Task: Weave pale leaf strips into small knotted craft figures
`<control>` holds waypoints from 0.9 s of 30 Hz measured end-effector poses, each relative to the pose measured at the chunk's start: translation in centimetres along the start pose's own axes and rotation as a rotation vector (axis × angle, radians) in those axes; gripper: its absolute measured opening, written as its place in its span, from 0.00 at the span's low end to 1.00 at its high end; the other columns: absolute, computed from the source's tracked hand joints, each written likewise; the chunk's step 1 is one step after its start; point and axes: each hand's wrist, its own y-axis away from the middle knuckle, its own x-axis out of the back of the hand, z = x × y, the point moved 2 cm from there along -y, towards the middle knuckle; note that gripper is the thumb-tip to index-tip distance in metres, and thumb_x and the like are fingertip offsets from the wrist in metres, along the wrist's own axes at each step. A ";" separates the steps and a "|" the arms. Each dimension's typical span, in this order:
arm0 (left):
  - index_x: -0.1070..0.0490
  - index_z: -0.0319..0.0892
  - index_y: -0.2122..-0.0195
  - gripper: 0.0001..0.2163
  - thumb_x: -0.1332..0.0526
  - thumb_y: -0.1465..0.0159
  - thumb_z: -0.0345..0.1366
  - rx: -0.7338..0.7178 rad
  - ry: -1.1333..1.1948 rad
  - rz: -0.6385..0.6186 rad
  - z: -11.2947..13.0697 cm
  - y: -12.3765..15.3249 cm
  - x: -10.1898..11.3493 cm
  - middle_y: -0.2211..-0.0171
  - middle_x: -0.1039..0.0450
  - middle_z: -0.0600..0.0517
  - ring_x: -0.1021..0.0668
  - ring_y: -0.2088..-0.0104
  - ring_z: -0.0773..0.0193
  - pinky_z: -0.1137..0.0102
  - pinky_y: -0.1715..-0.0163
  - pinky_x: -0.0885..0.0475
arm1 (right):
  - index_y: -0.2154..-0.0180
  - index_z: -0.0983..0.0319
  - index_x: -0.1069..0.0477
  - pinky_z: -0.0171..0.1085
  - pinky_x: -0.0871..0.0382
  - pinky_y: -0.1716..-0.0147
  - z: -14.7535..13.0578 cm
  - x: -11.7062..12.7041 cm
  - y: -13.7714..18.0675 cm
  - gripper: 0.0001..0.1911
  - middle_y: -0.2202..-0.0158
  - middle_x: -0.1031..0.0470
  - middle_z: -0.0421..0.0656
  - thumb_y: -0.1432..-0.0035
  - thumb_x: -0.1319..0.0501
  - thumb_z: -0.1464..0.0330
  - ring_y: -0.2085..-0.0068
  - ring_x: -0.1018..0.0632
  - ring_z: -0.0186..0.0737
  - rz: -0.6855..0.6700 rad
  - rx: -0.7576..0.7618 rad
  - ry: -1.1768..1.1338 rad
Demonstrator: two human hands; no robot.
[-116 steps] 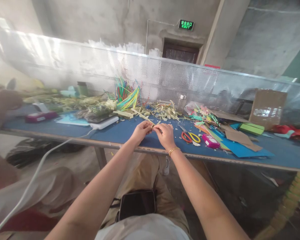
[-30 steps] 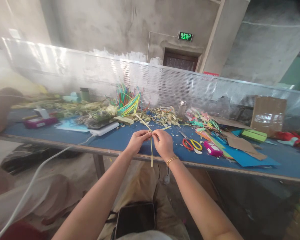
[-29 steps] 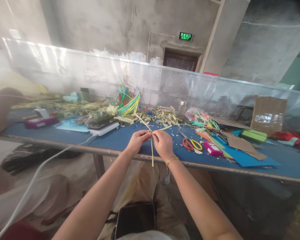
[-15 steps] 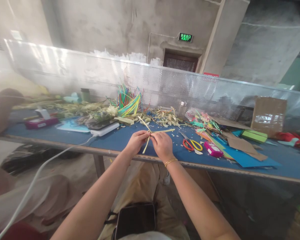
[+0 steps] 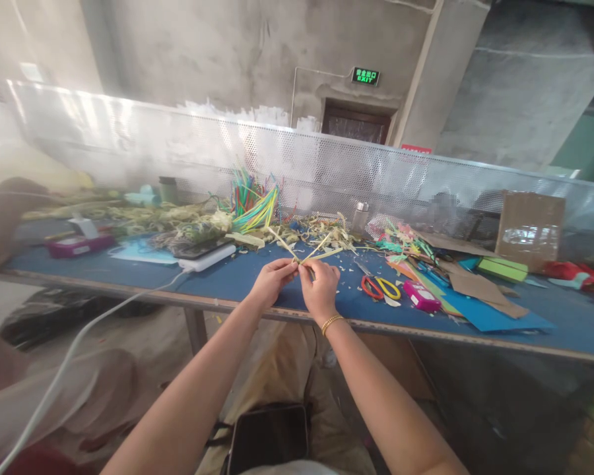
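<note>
My left hand and my right hand meet over the near edge of the blue table, fingers pinched together on thin pale yellow leaf strips. The strips cross between my fingertips and fan upward and away in a V shape. A gold bracelet sits on my right wrist. Both forearms reach forward from the bottom of the view.
Red and yellow scissors and a pink box lie right of my hands, beside coloured card sheets. A heap of leaf strips, coloured strips, a power bank with white cable, and a perforated metal screen stand behind. A phone rests on my lap.
The strip end that hung down below my hands has been turned upward; the strips now point up and away in a V. My hands stay in the same place.
</note>
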 end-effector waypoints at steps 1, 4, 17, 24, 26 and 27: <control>0.22 0.38 0.72 0.12 0.26 0.54 0.39 0.000 0.000 0.001 0.0 0.0 0.0 0.74 0.27 0.51 0.28 0.72 0.69 0.73 0.69 0.33 | 0.67 0.59 0.27 0.41 0.45 0.54 0.1 -0.2 0.0 0.08 0.66 0.21 0.42 0.38 0.42 0.64 0.62 0.24 0.40 0.002 -0.032 -0.025; 0.22 0.39 0.71 0.12 0.26 0.55 0.39 -0.007 -0.005 0.000 0.0 0.1 -0.1 0.72 0.26 0.51 0.28 0.71 0.69 0.73 0.67 0.33 | 0.68 0.60 0.27 0.41 0.41 0.54 0.8 -0.7 0.0 0.09 0.68 0.20 0.43 0.40 0.40 0.62 0.64 0.23 0.40 0.002 -0.134 -0.135; 0.22 0.39 0.72 0.13 0.27 0.55 0.42 -0.082 -0.190 -0.019 -0.4 -0.2 0.2 0.76 0.28 0.53 0.33 0.75 0.70 0.72 0.74 0.40 | 0.73 0.62 0.24 0.37 0.29 0.66 2.3 -1.7 -0.1 0.12 0.72 0.20 0.43 0.55 0.32 0.59 0.69 0.22 0.40 -0.102 -0.595 -0.813; 0.25 0.38 0.76 0.12 0.27 0.53 0.42 -0.050 -0.126 0.027 -0.3 -0.2 0.3 0.79 0.32 0.54 0.33 0.77 0.71 0.73 0.75 0.39 | 0.72 0.62 0.24 0.38 0.28 0.63 2.0 -1.9 0.1 0.12 0.72 0.21 0.41 0.60 0.30 0.62 0.69 0.23 0.37 -0.084 -0.677 -1.002; 0.25 0.38 0.77 0.13 0.27 0.54 0.42 -0.030 -0.090 0.048 -0.3 -0.1 0.3 0.79 0.32 0.54 0.33 0.78 0.72 0.73 0.75 0.38 | 0.67 0.62 0.25 0.39 0.27 0.60 1.9 -1.8 0.0 0.16 0.70 0.21 0.41 0.62 0.29 0.64 0.66 0.22 0.38 -0.054 -0.695 -1.085; 0.26 0.38 0.77 0.13 0.27 0.54 0.41 -0.021 -0.072 0.057 -0.3 -0.1 0.3 0.78 0.32 0.54 0.33 0.78 0.72 0.73 0.75 0.38 | 0.64 0.62 0.25 0.40 0.27 0.59 1.8 -1.8 0.0 0.19 0.70 0.21 0.40 0.62 0.29 0.65 0.66 0.22 0.38 -0.039 -0.704 -1.116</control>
